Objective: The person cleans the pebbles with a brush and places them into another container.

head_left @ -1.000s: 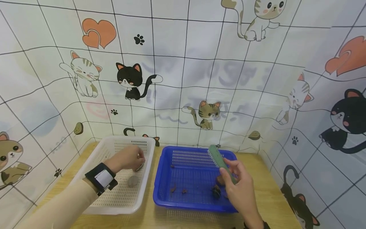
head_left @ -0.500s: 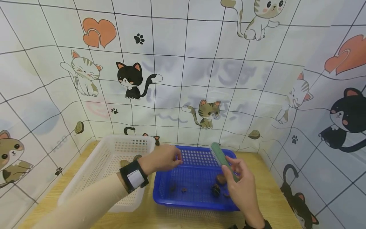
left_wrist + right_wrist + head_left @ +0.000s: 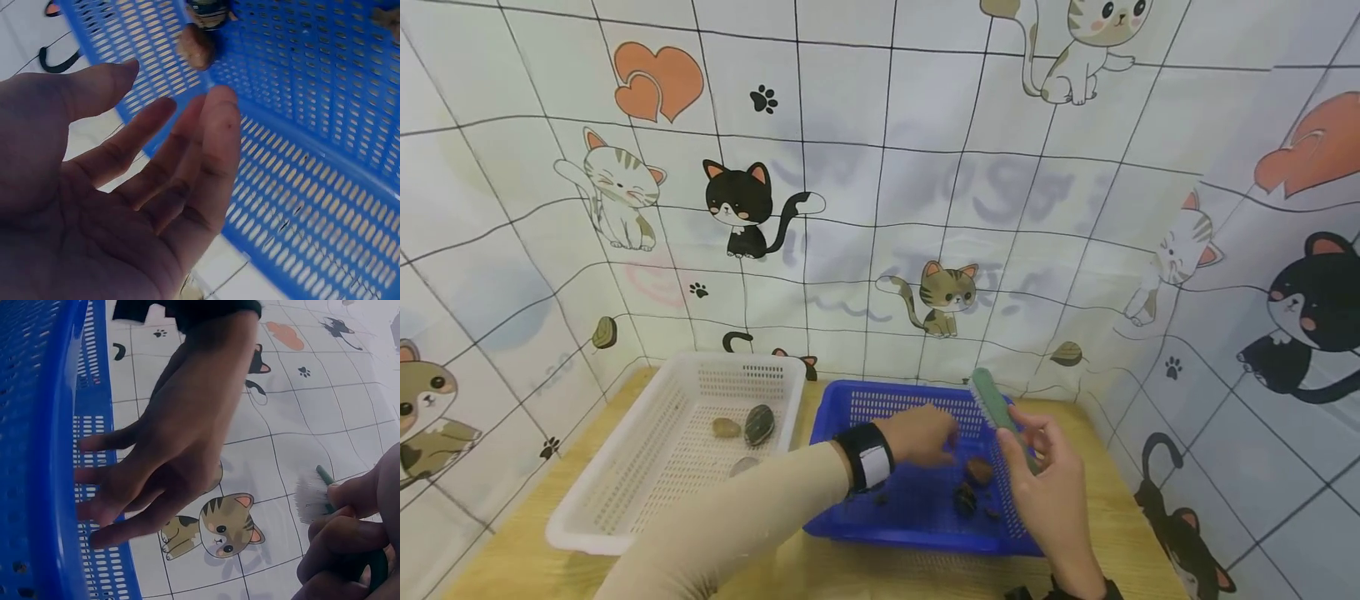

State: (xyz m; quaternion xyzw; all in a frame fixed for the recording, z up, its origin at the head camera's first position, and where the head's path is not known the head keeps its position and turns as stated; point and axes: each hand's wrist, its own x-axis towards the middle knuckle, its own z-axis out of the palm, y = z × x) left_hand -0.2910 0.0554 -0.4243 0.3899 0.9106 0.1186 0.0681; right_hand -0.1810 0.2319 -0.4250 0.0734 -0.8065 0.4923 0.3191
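My left hand (image 3: 921,435) reaches over the blue basket (image 3: 917,546), empty, with fingers loosely bent and thumb apart. In the left wrist view its fingertips stay apart from a brown stone (image 3: 197,47) and a dark striped stone (image 3: 209,12). Both the brown stone (image 3: 978,472) and the dark stone (image 3: 966,500) lie at the basket's right side. My right hand (image 3: 1051,487) grips a green brush (image 3: 988,398) by its handle over the basket's right rim, with the white bristles (image 3: 311,497) facing left.
Left of the blue basket stands a white basket (image 3: 572,537). It holds a dark green stone (image 3: 759,425), a small yellowish stone (image 3: 726,427) and a pale stone (image 3: 743,465). Small brown bits lie in the blue basket. A cat-patterned sheet (image 3: 850,183) rises behind the wooden table (image 3: 1120,500).
My left hand has left the dark green stone in the white basket and moved right over the blue basket. My right hand has shifted slightly right with the brush.
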